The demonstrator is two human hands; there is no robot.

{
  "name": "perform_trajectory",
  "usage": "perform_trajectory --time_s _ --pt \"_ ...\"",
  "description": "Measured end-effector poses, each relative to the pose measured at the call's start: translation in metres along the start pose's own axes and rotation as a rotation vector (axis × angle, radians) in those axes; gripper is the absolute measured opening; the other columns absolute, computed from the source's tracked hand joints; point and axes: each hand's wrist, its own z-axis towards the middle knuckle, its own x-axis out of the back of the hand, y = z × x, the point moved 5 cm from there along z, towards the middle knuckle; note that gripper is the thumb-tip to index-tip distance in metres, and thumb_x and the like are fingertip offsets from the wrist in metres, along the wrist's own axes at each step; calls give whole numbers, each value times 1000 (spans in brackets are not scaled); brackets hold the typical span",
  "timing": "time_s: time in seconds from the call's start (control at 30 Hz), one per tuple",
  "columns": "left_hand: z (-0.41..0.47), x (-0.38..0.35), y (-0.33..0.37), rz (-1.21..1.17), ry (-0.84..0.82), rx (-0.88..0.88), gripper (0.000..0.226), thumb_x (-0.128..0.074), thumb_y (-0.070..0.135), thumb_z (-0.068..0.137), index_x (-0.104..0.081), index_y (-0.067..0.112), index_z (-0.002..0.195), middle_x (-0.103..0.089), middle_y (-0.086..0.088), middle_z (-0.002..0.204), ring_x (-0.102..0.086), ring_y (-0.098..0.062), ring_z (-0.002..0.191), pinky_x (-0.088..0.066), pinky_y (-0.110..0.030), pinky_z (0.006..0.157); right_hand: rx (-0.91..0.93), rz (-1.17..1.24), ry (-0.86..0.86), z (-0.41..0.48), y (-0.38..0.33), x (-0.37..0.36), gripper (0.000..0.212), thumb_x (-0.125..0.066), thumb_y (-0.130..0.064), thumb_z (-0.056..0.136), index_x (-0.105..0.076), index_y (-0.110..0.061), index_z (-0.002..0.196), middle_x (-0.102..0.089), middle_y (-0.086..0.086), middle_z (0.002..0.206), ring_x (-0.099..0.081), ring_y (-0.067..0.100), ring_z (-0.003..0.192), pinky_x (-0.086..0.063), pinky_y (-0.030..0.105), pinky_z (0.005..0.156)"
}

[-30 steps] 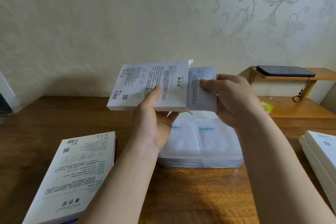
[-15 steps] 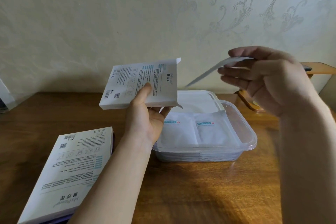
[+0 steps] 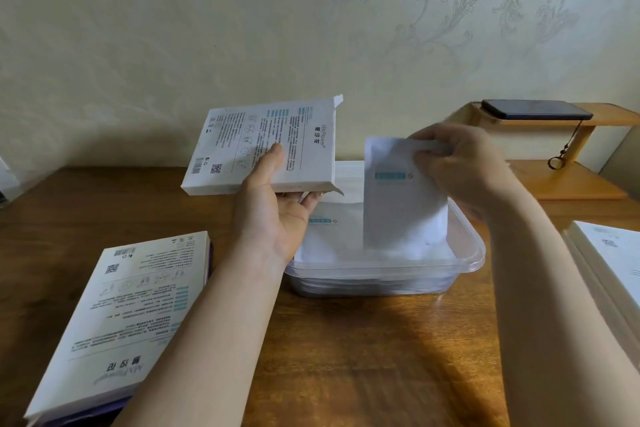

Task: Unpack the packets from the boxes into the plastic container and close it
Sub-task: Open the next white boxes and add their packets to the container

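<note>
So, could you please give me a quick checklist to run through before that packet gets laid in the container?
1. Right hand pinches the packet by its top: ok.
2. Packet hangs upright over the plastic container: ok.
3. Room above the packets already inside: ok.
4. Box in the left hand emptied: cannot tell.
5. Lid within reach: cannot tell.

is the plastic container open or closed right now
Open: the plastic container has no lid on it, and the right hand holds a packet upright with its lower edge inside.
</note>
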Motion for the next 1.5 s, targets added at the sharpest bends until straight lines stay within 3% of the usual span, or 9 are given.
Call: perform_trajectory --time_s 0.17,0.33,0.5,0.63,0.77,0.83,0.93,1.1,1.5 --pt "0 -1 -1 2 -10 6 16 -63 16 96 -66 22 111 -78 -5 101 -71 -24 101 -63 -41 72 -79 -301 -133 0 19 -17 32 -52 0 88 -73 -23 91 -69 -2 78 -65 17 70 -48 22 55" --pt "1 -1 -1 0 -14 8 17 -63 16 96 -67 22 112 -77 -5 102 -71 -24 100 -62 -41 71 -68 -624 -165 0 21 -18 35 -51 0 86 -73 -22 102 -64 4 91 -56 23 80 -38 19 53" --pt "1 0 0 4 -18 2 17 -63 17 96 -66 23 111 -77 -5 103 -70 -25 104 -63 -43 79 -116 -770 -169 2 29 -17 43 -59 3 82 -69 -18 118 -65 8 110 -57 28 102 -40 26 79" --pt "1 0 0 2 -20 1 15 -63 17 96 -67 23 109 -77 -5 103 -71 -25 101 -60 -46 86 -113 -801 -242 -1 25 -14 43 -70 -3 82 -67 -25 119 -65 5 119 -57 23 106 -40 27 82" --pt "2 0 -1 9 -22 5 16 -63 17 96 -67 22 111 -77 -5 103 -71 -24 101 -62 -43 82 -127 -737 -596 -17 10 -26 55 -81 -23 82 -60 -42 128 -57 -12 134 -57 15 116 -47 34 94" --pt "2 0 -1 3 -22 3 15 -63 17 96 -66 22 110 -77 -5 102 -70 -24 102 -62 -42 79 -143 -812 -797 -28 10 -40 73 -82 -34 80 -45 -51 141 -44 -15 150 -46 17 134 -38 42 111" --pt "2 0 0 -1 -27 3 15 -63 17 96 -66 23 110 -76 -5 100 -69 -25 102 -62 -42 79 -170 -935 -957 -34 18 -52 86 -77 -50 81 -27 -52 151 -30 -11 160 -33 21 143 -28 43 118" --pt "3 1 -1 2 -27 12 16 -64 18 95 -67 22 111 -77 -5 101 -70 -25 102 -63 -43 78 -209 -1041 -971 -34 18 -48 87 -70 -62 81 -23 -50 154 -26 -8 162 -31 24 145 -28 42 117" --pt "6 1 -1 7 -38 24 18 -63 20 95 -67 22 113 -77 -4 100 -70 -24 99 -61 -41 76 -221 -1064 -914 -35 13 -50 99 -76 -56 79 -20 -35 158 -30 -3 162 -32 26 147 -31 44 116"
